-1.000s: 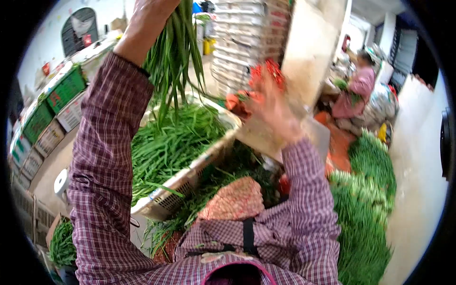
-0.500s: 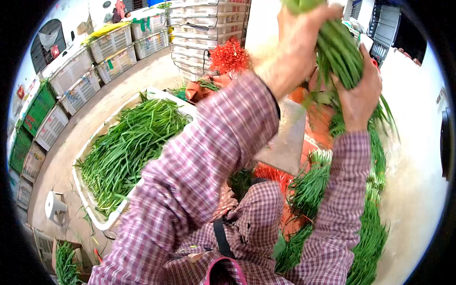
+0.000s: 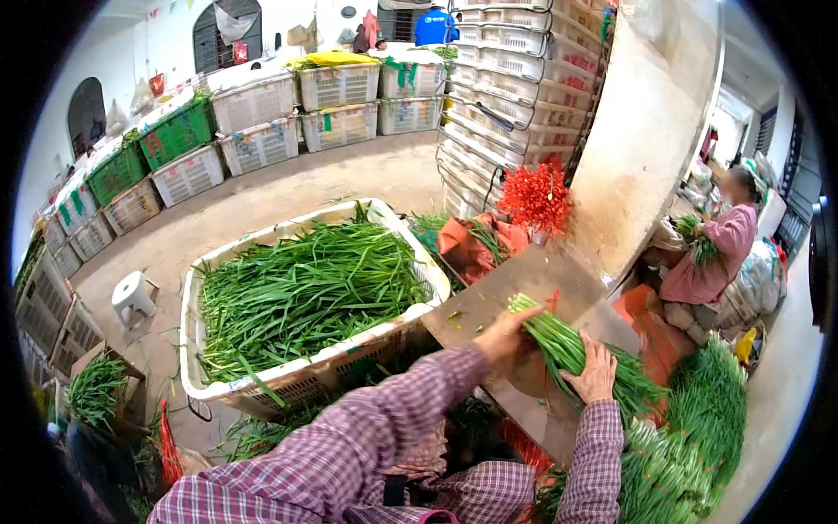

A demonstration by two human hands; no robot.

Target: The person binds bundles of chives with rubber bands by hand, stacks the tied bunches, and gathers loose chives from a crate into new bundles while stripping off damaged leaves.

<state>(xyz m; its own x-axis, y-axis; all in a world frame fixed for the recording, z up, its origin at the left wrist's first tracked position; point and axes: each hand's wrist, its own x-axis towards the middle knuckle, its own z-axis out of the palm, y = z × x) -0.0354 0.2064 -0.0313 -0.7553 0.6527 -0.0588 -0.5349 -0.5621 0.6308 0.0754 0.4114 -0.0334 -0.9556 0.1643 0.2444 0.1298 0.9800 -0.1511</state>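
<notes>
A bundle of green garlic chives (image 3: pixel 559 339) lies across a metal board (image 3: pixel 471 306), its pale stem ends pointing away from me and its leaves toward the right. My left hand (image 3: pixel 504 337) is closed at the stem end, its fingers partly hidden and slightly blurred. A bit of red tie (image 3: pixel 552 300) sticks up beside that hand. Over the leafier part, my right hand (image 3: pixel 594 371) is wrapped on the bundle. Beyond the board hangs a thick bunch of red ties (image 3: pixel 535 199).
At my left a white crate (image 3: pixel 194 323) is heaped with loose chives (image 3: pixel 305 293). Tied bundles (image 3: pixel 672 445) lie to my right. Stacked white crates (image 3: pixel 489 113) stand ahead by a wall. A co-worker in pink (image 3: pixel 729 240) sits at right holding greens. A white stool (image 3: pixel 133 295) stands left.
The bundle has come down from the raised position in both hands onto the metal board. The view has swung to the right, bringing the co-worker into sight.
</notes>
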